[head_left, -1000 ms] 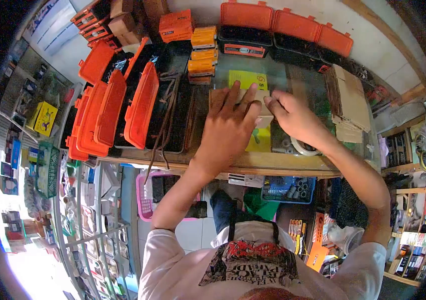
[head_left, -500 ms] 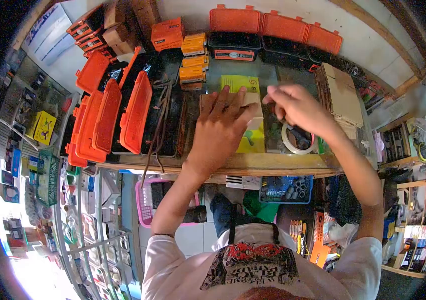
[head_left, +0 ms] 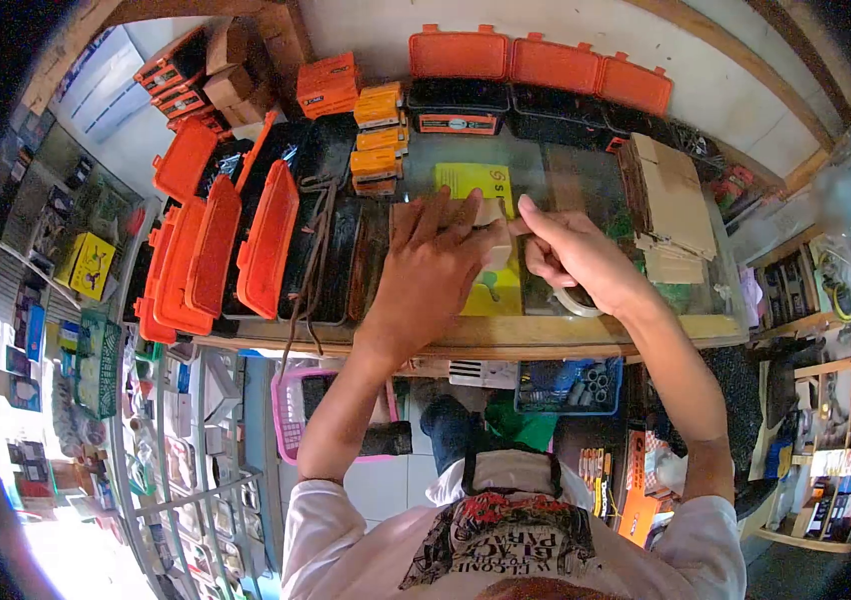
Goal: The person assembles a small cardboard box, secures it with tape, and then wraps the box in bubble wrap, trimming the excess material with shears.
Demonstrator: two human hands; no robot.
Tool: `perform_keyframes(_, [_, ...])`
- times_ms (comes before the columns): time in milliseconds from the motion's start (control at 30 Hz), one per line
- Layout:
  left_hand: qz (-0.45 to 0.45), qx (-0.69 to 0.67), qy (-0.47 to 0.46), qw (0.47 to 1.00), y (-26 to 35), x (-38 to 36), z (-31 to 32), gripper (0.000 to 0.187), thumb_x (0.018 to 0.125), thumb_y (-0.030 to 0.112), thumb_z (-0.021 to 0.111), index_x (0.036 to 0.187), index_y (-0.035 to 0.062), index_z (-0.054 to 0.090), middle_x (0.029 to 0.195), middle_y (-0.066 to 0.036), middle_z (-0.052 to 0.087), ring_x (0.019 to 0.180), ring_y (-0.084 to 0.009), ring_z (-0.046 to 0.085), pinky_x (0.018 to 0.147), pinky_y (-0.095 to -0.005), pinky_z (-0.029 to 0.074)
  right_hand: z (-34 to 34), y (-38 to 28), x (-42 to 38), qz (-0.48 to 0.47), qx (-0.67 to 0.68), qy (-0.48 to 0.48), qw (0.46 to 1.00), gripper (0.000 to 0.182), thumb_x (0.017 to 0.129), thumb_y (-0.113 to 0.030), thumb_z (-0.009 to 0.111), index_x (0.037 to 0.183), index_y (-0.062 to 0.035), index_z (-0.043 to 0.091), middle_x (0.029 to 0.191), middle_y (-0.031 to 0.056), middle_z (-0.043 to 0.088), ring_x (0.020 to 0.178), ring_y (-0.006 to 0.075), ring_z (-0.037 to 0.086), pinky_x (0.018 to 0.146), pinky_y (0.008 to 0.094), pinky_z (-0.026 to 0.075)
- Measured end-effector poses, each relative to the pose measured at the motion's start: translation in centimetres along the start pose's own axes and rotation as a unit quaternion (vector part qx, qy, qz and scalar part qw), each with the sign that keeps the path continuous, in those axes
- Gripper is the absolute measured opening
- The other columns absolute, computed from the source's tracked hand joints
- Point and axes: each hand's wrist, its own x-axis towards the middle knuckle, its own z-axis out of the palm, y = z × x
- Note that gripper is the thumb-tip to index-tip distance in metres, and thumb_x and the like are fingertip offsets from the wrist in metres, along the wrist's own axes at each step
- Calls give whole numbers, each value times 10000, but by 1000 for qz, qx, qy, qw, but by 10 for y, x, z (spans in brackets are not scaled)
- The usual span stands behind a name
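Note:
My left hand [head_left: 428, 258] lies with fingers spread over a small tan cardboard piece [head_left: 491, 212], pressing it against the counter. Most of that cardboard is hidden under the hand. My right hand [head_left: 586, 255] is at its right edge, thumb raised and the other fingers curled in; whatever they hold, if anything, does not show. Beneath the cardboard lies a yellow sheet with printing [head_left: 501, 298]. A roll of tape [head_left: 576, 303] sits under my right hand, mostly covered by it.
Orange-lidded black cases [head_left: 271, 240] stand open on the left, with brown cords [head_left: 318, 230] hanging beside them. Yellow-orange boxes [head_left: 379, 135] and more open cases [head_left: 458, 105] line the back. Flattened cardboard [head_left: 674, 195] is stacked right. The wooden counter edge [head_left: 506, 335] runs in front.
My right hand has moved left and slightly down, from above the tape roll to the cardboard's right edge. It now covers more of the roll. My left hand stays on the cardboard.

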Motion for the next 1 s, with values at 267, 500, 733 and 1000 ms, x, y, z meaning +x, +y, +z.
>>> perform_keyframes(267, [10, 6, -19, 1000, -2, 0, 1, 426, 965, 199, 605, 1390, 169, 603, 1546, -148, 479, 1428, -409, 402, 1193, -551, 279, 16, -11, -15, 17, 10, -4, 1000, 527, 1067, -552, 460, 777, -113, 491, 525, -45, 392, 401, 28, 301, 366, 239, 198])
perform_keyframes(500, [-7, -24, -14, 1000, -1, 1, -6, 380, 1021, 283, 544, 1366, 138, 611, 1504, -145, 521, 1391, -409, 449, 1176, -531, 329, -9, -12, -5, 46, -91, -28, 994, 531, 1061, -530, 490, 1096, -12, 599, 667, 40, 591, 395, 39, 381, 360, 219, 251])
perform_keyframes(733, [-94, 26, -78, 992, 25, 17, -36, 378, 996, 360, 584, 1297, 141, 651, 1346, -160, 634, 1154, -409, 641, 1015, -516, 499, 1, -15, -56, -81, -59, 8, 995, 556, 1030, -480, 585, 1297, 7, 602, 761, 40, 636, 458, 60, 508, 407, 234, 364])
perform_keyframes(1000, [-172, -134, -51, 975, 15, 17, -32, 300, 989, 266, 606, 1177, 45, 682, 1006, -241, 724, 957, -411, 710, 853, -441, 577, 7, 20, -70, -205, -183, 111, 955, 484, 998, -390, 658, 1271, 8, 626, 861, 66, 658, 589, 129, 587, 546, 282, 485])
